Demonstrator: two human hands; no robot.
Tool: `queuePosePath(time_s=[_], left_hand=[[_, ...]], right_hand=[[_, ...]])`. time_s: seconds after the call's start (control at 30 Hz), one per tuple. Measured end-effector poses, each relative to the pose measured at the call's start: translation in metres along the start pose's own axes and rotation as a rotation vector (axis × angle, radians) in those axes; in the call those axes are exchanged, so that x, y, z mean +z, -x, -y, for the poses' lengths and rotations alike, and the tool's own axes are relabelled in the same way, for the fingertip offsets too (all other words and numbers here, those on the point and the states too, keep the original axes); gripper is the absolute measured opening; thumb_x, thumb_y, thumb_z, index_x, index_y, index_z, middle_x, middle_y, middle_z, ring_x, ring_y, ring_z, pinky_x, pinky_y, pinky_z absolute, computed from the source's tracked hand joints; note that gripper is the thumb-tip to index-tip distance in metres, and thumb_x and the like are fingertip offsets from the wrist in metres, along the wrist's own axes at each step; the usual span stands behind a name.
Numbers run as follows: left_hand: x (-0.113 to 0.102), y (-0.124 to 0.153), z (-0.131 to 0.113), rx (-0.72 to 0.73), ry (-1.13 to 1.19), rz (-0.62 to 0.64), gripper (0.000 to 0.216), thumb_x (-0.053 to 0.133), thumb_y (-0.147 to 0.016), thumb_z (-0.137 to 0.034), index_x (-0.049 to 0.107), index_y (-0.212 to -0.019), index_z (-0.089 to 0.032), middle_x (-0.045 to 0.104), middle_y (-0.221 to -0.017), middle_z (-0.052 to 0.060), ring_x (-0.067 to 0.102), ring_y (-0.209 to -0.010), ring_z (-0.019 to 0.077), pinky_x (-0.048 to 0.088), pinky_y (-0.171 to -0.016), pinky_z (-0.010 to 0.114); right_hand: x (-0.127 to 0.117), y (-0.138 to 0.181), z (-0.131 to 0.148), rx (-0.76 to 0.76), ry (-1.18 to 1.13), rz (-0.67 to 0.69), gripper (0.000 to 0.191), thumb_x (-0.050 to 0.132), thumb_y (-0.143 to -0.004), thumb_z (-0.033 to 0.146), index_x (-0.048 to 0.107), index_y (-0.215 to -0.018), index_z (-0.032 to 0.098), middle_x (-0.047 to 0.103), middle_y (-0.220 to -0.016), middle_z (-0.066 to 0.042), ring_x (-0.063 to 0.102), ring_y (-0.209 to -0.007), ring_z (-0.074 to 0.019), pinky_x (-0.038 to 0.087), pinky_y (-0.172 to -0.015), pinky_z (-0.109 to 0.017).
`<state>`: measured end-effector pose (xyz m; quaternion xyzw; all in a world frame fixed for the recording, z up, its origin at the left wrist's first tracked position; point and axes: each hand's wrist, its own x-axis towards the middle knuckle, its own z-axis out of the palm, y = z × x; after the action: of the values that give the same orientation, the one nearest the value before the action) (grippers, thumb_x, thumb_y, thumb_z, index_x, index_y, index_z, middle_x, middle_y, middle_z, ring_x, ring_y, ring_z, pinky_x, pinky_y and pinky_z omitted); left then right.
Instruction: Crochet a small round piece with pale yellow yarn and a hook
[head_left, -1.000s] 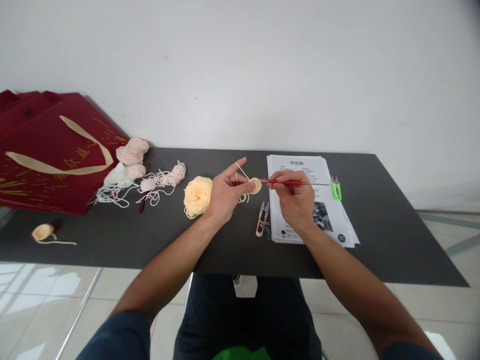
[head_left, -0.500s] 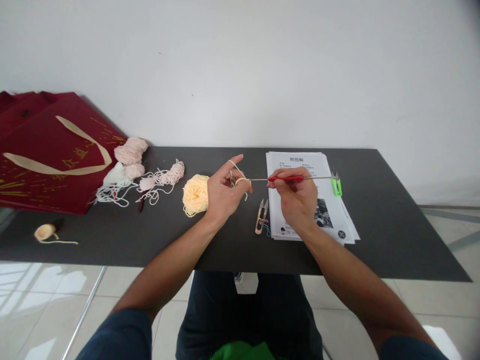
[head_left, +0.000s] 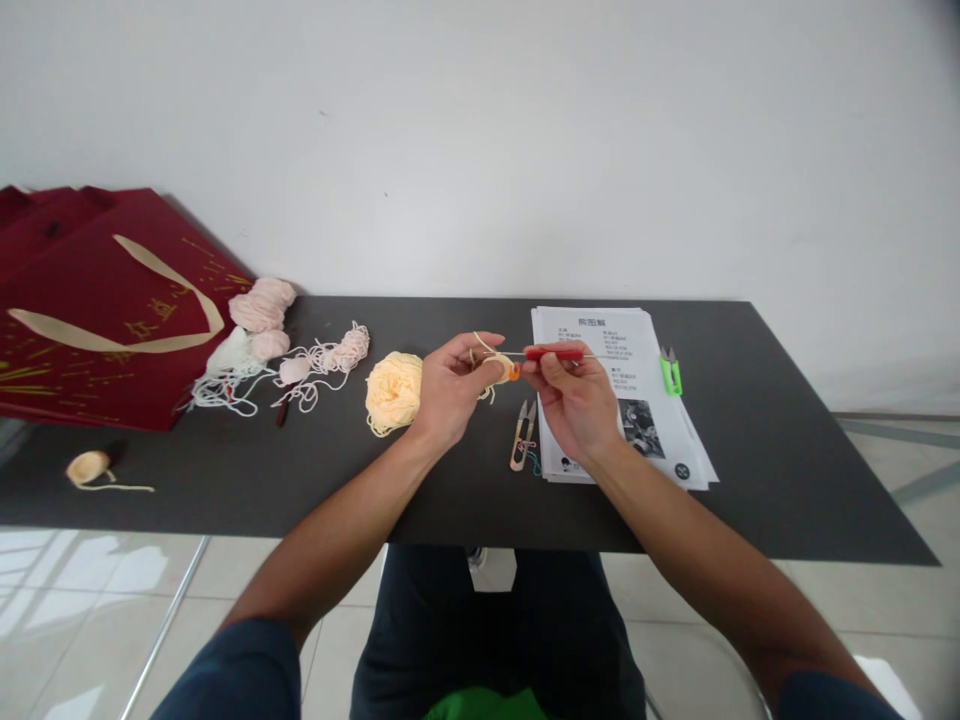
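Observation:
My left hand [head_left: 454, 385] pinches a small cream crochet piece [head_left: 493, 370], with a strand of the same yarn looped over the index finger. An orange stitch marker [head_left: 514, 372] hangs at the right edge of the piece. In my right hand [head_left: 574, 395] is a crochet hook [head_left: 553, 353] with a red grip, held level. Its thin metal shaft reaches left to the piece; the tip is hidden by yarn and fingers. Just left of my left hand lies a pale yellow yarn ball [head_left: 394, 392].
Thread snips [head_left: 521, 435] lie between my forearms, beside printed sheets [head_left: 645, 340]. Green snips [head_left: 671, 372] rest at the sheets' right edge. Pink yarn [head_left: 262, 302], white yarn [head_left: 231, 352] and a red gift bag [head_left: 97, 300] stand left. A small cream crochet cup [head_left: 88, 467] sits front left.
My right hand has moved left with the hook, closer to my left hand. The left hand has turned, so more of the crochet piece and marker shows.

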<state>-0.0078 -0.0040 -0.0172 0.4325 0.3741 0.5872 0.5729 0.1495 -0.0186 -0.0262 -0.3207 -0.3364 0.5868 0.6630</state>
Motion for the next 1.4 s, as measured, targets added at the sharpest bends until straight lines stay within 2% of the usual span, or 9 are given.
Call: queuePosePath(time_s=[0.3,0.6,0.7,0.83,0.9,0.97,1.07,1.23,1.4], left_hand=[[0.0,-0.002,0.003,0.012,0.063,-0.014,0.03,0.087,-0.075,-0.023,0.079,-0.104,-0.021,0.07,-0.08,-0.003,0.061,-0.069,0.0076,0.05,-0.069,0.021],[0.0,-0.001,0.002,0.019,0.0,-0.029,0.064,0.089,-0.073,-0.021,0.069,-0.134,-0.023,0.072,-0.081,-0.004,0.063,-0.068,0.0086,0.049,-0.066,0.022],[0.002,-0.001,0.002,0.003,0.021,-0.034,0.068,0.089,-0.073,-0.02,0.066,-0.137,-0.022,0.074,-0.079,-0.004,0.066,-0.069,0.0102,0.051,-0.069,0.024],[0.004,0.0,0.0,-0.045,0.179,-0.027,0.068,0.089,-0.072,-0.018,0.066,-0.136,-0.021,0.075,-0.075,-0.004,0.068,-0.07,0.011,0.053,-0.078,0.027],[0.004,0.0,-0.002,-0.077,0.272,-0.033,0.066,0.09,-0.072,-0.018,0.067,-0.133,-0.021,0.074,-0.074,-0.005,0.067,-0.071,0.0097,0.052,-0.08,0.026],[0.004,0.0,-0.003,-0.109,0.351,-0.042,0.063,0.092,-0.071,-0.017,0.069,-0.129,-0.021,0.073,-0.072,-0.006,0.066,-0.069,0.0085,0.051,-0.08,0.024],[0.005,0.0,-0.006,-0.146,0.426,-0.046,0.059,0.092,-0.069,-0.014,0.071,-0.124,-0.018,0.069,-0.069,-0.007,0.063,-0.067,0.0077,0.05,-0.078,0.023],[0.007,0.001,-0.011,-0.167,0.481,-0.025,0.061,0.09,-0.069,-0.01,0.068,-0.126,-0.014,0.068,-0.073,-0.005,0.062,-0.07,0.0077,0.05,-0.079,0.022],[0.006,0.001,-0.013,-0.171,0.465,-0.01,0.061,0.088,-0.069,-0.008,0.068,-0.127,-0.013,0.067,-0.075,-0.004,0.062,-0.071,0.008,0.05,-0.078,0.023]], right_hand=[[0.008,0.005,-0.001,0.034,-0.012,-0.032,0.016,0.085,-0.085,0.029,0.073,-0.092,0.022,0.084,-0.094,0.001,0.082,-0.081,-0.0121,0.07,-0.087,-0.026],[0.012,0.009,-0.002,-0.035,0.089,-0.039,0.015,0.084,-0.086,0.031,0.073,-0.094,0.024,0.084,-0.094,0.001,0.082,-0.077,-0.0145,0.071,-0.087,-0.034],[0.011,0.012,-0.003,-0.171,0.259,-0.056,0.012,0.083,-0.087,0.029,0.076,-0.096,0.025,0.084,-0.094,0.0,0.082,-0.078,-0.016,0.071,-0.083,-0.034],[0.009,0.021,-0.006,-0.528,0.579,-0.067,0.016,0.08,-0.088,0.018,0.082,-0.099,0.028,0.085,-0.101,-0.002,0.082,-0.086,-0.0185,0.07,-0.085,-0.036],[0.007,0.023,-0.008,-0.699,0.679,0.034,0.03,0.077,-0.088,0.01,0.082,-0.108,0.032,0.085,-0.111,-0.002,0.081,-0.096,-0.0205,0.069,-0.088,-0.039],[0.005,0.024,-0.009,-0.776,0.735,0.133,0.043,0.075,-0.087,0.005,0.08,-0.117,0.036,0.083,-0.119,-0.002,0.08,-0.102,-0.0217,0.068,-0.089,-0.041],[0.003,0.024,-0.01,-0.714,0.688,0.149,0.043,0.075,-0.088,0.007,0.08,-0.119,0.037,0.083,-0.121,-0.001,0.08,-0.106,-0.0224,0.068,-0.092,-0.043],[0.003,0.023,-0.015,-0.413,0.434,0.086,0.028,0.081,-0.087,0.017,0.083,-0.107,0.037,0.083,-0.117,0.002,0.08,-0.104,-0.0216,0.066,-0.099,-0.044],[0.006,0.016,-0.012,-0.194,0.218,0.022,0.019,0.085,-0.083,0.023,0.084,-0.099,0.032,0.085,-0.107,0.001,0.079,-0.086,-0.017,0.067,-0.083,-0.036]])
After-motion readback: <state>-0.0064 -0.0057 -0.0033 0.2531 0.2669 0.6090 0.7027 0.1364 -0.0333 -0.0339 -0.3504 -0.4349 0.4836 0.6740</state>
